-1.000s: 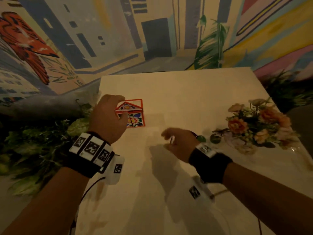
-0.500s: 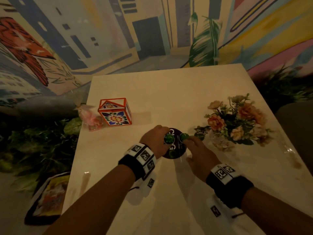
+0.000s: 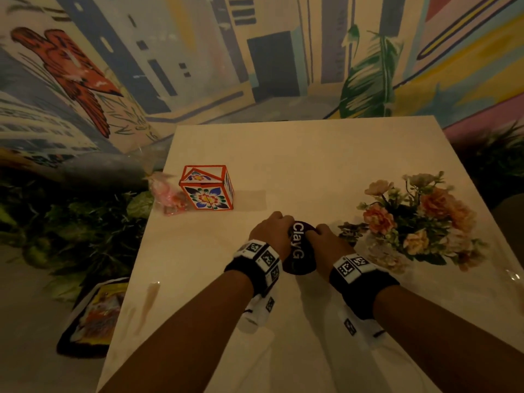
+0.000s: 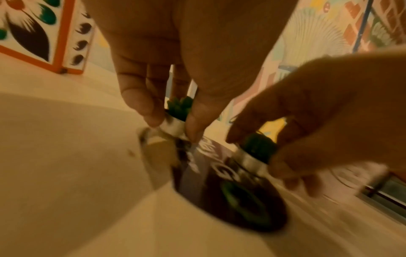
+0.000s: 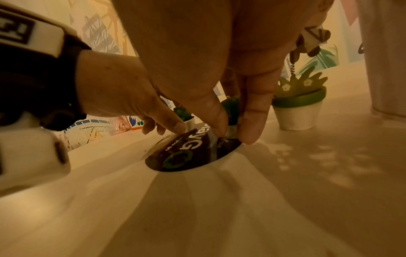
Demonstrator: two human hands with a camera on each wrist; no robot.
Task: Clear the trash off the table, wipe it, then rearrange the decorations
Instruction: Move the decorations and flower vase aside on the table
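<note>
A dark round coaster (image 3: 299, 251) lettered "ClayG" lies mid-table. My left hand (image 3: 272, 231) and right hand (image 3: 326, 236) meet over its far edge. In the left wrist view my left hand (image 4: 173, 127) pinches a tiny white pot with a green succulent (image 4: 175, 121) at the coaster's (image 4: 230, 191) rim. My right hand (image 5: 234, 133) pinches a second tiny succulent pot (image 5: 231, 111) standing on the coaster (image 5: 186, 154). A patterned orange-edged box (image 3: 208, 191) stands at the left, with a pink wrapper (image 3: 167, 197) beside it.
A bouquet of peach flowers (image 3: 416, 219) lies at the right of the table (image 3: 283, 154). A white pot with a green wooden plant (image 5: 298, 107) stands behind my right hand. A wet streak (image 3: 150, 296) marks the left edge. Greenery (image 3: 71, 222) and a bag (image 3: 93, 316) are on the floor.
My left hand left the patterned box and came to the middle. Both hands took hold of the small pots on the dark coaster and now sit closer together.
</note>
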